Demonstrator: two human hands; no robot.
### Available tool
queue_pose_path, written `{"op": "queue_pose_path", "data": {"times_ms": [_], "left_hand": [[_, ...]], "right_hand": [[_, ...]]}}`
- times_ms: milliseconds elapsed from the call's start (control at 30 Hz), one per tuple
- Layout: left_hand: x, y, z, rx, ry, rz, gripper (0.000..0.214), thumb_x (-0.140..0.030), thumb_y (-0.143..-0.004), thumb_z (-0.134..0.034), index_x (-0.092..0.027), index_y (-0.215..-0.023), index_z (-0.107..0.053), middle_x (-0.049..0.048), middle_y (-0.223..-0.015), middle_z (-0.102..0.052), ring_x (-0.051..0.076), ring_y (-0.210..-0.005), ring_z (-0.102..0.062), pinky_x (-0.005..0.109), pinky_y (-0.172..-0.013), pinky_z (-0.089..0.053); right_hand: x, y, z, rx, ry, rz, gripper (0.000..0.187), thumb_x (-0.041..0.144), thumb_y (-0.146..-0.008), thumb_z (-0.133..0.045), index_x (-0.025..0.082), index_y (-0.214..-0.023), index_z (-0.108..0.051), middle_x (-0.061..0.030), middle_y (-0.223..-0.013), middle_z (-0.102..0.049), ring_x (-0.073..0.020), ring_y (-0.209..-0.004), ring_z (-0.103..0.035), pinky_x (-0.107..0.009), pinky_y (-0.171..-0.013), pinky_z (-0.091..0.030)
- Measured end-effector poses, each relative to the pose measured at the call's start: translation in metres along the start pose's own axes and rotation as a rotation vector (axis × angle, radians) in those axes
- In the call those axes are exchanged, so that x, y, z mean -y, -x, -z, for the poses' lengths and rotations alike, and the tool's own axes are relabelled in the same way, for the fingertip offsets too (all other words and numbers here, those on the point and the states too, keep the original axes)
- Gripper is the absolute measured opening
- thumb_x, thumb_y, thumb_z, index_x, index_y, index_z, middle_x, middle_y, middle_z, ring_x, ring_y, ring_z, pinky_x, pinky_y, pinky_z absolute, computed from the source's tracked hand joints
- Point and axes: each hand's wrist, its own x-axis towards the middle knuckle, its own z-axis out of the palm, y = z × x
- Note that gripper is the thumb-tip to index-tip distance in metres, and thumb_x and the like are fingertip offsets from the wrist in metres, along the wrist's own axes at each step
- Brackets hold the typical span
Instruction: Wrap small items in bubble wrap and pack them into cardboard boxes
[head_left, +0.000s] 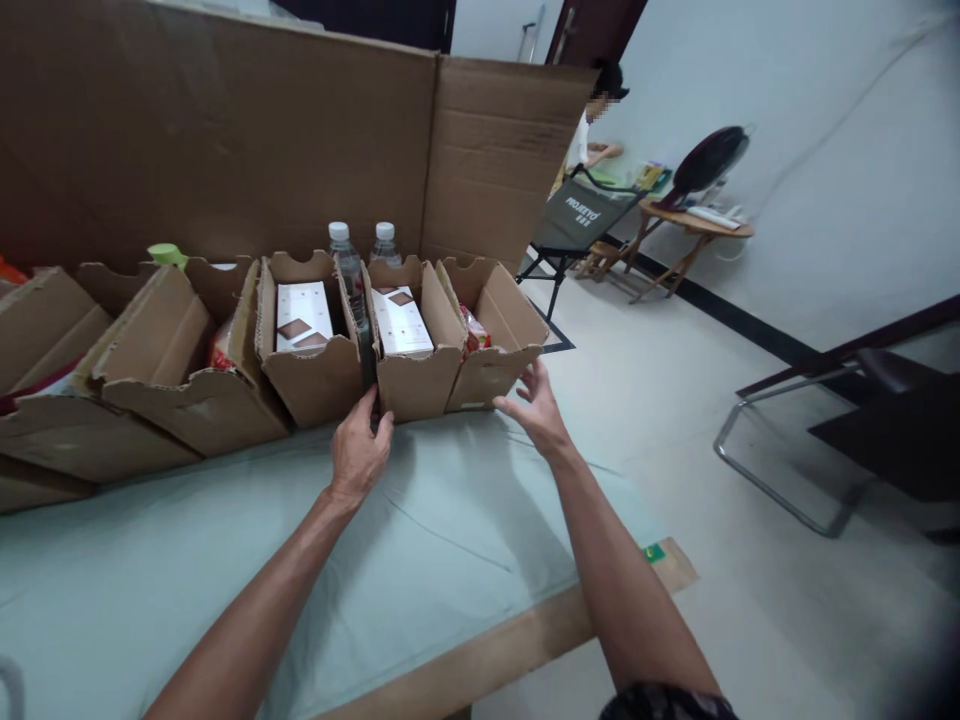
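A row of open cardboard boxes stands on a table covered with a pale green cloth [450, 540]. My left hand [358, 450] rests at the gap between two boxes [315, 385] [412, 385] that hold white packets, its fingers pinched on a dark flat object [367, 370] wedged between them. My right hand [534, 405] is open, fingers spread, just in front of the rightmost box [491, 375], which shows red packaging inside. Two clear water bottles [345, 255] with white caps stand behind the boxes.
A tall cardboard sheet [225, 130] walls off the back of the table. More boxes [172, 370] lie to the left. On the floor to the right are a folding chair [577, 225], a small wooden table [694, 225] with a fan, a seated person and a metal chair frame [795, 450].
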Motion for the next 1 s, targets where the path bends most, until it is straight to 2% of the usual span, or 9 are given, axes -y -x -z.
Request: {"op": "queue_pose_path", "data": {"times_ms": [100,333,400,500,567,667,767,900,1000], "left_hand": [[0.0,-0.003,-0.001,-0.004,-0.02,0.008,0.046,-0.022,-0.09,-0.057,-0.015,-0.135,-0.065,0.0139,-0.119,-0.076,0.029,-0.098,-0.074,0.043,-0.091,-0.057],[0.004,-0.005,0.011,-0.005,-0.065,0.03,0.039,-0.023,-0.092,-0.056,-0.019,-0.128,-0.07,0.009,-0.111,-0.08,0.024,-0.09,-0.075,0.037,-0.087,-0.058],[0.004,0.001,0.023,0.016,-0.059,0.018,0.037,-0.025,-0.09,-0.058,-0.018,-0.124,-0.072,0.0091,-0.114,-0.079,0.023,-0.09,-0.074,0.036,-0.087,-0.058],[0.006,0.024,0.05,0.063,-0.029,-0.008,0.033,-0.027,-0.087,-0.061,-0.019,-0.115,-0.075,0.0071,-0.111,-0.08,0.02,-0.084,-0.074,0.032,-0.082,-0.059],[0.008,0.046,0.07,0.095,-0.003,-0.014,0.03,-0.029,-0.087,-0.06,-0.02,-0.11,-0.077,0.0057,-0.102,-0.081,0.018,-0.077,-0.073,0.029,-0.072,-0.059],[0.009,0.08,0.096,0.14,0.04,-0.004,0.028,-0.03,-0.089,-0.057,-0.02,-0.104,-0.077,0.0057,-0.096,-0.081,0.016,-0.07,-0.071,0.026,-0.061,-0.056],[0.007,0.106,0.117,0.159,0.072,-0.005,0.027,-0.03,-0.09,-0.056,-0.019,-0.102,-0.077,0.0059,-0.095,-0.081,0.014,-0.067,-0.07,0.024,-0.06,-0.056],[0.007,0.127,0.141,0.123,0.094,-0.024,0.027,-0.029,-0.089,-0.056,-0.019,-0.101,-0.078,0.0054,-0.093,-0.082,0.014,-0.067,-0.071,0.023,-0.059,-0.057],[0.013,0.136,0.161,0.064,0.112,-0.014,0.027,-0.031,-0.089,-0.056,-0.02,-0.098,-0.078,0.0047,-0.089,-0.081,0.014,-0.065,-0.07,0.023,-0.055,-0.056]], "right_hand": [[-0.007,-0.034,-0.008,0.183,-0.166,-0.052,0.086,0.054,-0.06,-0.088,0.017,-0.132,-0.058,-0.0149,-0.135,-0.066,-0.0319,-0.124,-0.062,-0.048,-0.106,-0.048],[-0.004,-0.04,-0.019,0.191,-0.133,-0.053,0.074,0.05,-0.058,-0.087,0.021,-0.123,-0.066,-0.0104,-0.123,-0.073,-0.0292,-0.115,-0.065,-0.047,-0.103,-0.05],[0.003,-0.026,-0.011,0.077,0.009,-0.051,0.068,0.05,-0.061,-0.084,0.02,-0.119,-0.067,-0.0106,-0.118,-0.075,-0.0292,-0.109,-0.067,-0.049,-0.099,-0.052],[0.027,0.01,-0.005,-0.362,0.245,0.016,0.044,0.049,-0.075,-0.072,0.016,-0.106,-0.071,-0.0099,-0.096,-0.076,-0.0265,-0.092,-0.07,-0.046,-0.088,-0.055],[0.056,0.036,-0.016,-0.445,0.3,0.143,0.03,0.042,-0.088,-0.062,0.016,-0.099,-0.073,-0.007,-0.083,-0.074,-0.0219,-0.078,-0.07,-0.039,-0.08,-0.056],[0.114,0.059,-0.066,-0.009,0.332,0.354,0.025,0.035,-0.095,-0.057,0.019,-0.106,-0.073,-0.0044,-0.085,-0.075,-0.0179,-0.072,-0.07,-0.031,-0.074,-0.056],[0.166,0.049,-0.136,0.4,0.551,0.384,0.05,0.025,-0.098,-0.05,0.021,-0.148,-0.05,-0.0044,-0.093,-0.078,-0.0211,-0.082,-0.074,-0.032,-0.081,-0.055],[0.204,0.017,-0.204,0.499,0.981,0.26,0.049,0.021,-0.1,-0.048,0.016,-0.148,-0.048,-0.0145,-0.105,-0.078,-0.0302,-0.098,-0.075,-0.038,-0.085,-0.053],[0.211,0.018,-0.216,0.462,1.056,0.239,0.033,0.018,-0.101,-0.042,0.016,-0.126,-0.064,-0.0167,-0.108,-0.078,-0.0304,-0.102,-0.074,-0.035,-0.083,-0.051]]}}
